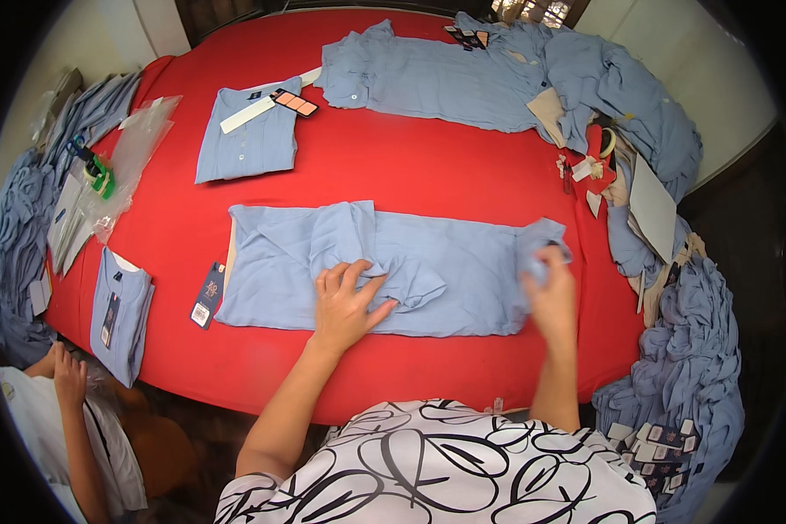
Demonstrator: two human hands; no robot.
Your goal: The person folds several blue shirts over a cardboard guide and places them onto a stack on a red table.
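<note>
Blue shirt [472, 262] is lying on red desk [367, 157] | left grip [345, 310] is pressing it from above, splayed wide, clasping nothing | right grip [553, 297] is pinching its right end, forearm [555, 384] reaching forward

Left hand [342, 307] lies palm down, fingers [352, 276] splayed; the right hand [553, 297] curls, blurred, both forearms [292, 400] reaching forward.

navy hang tag [207, 299]: pale lettering [212, 287], barcode sticker [201, 313] | dark tag [110, 320] on folded shirt [133, 319]: print illegible
</note>
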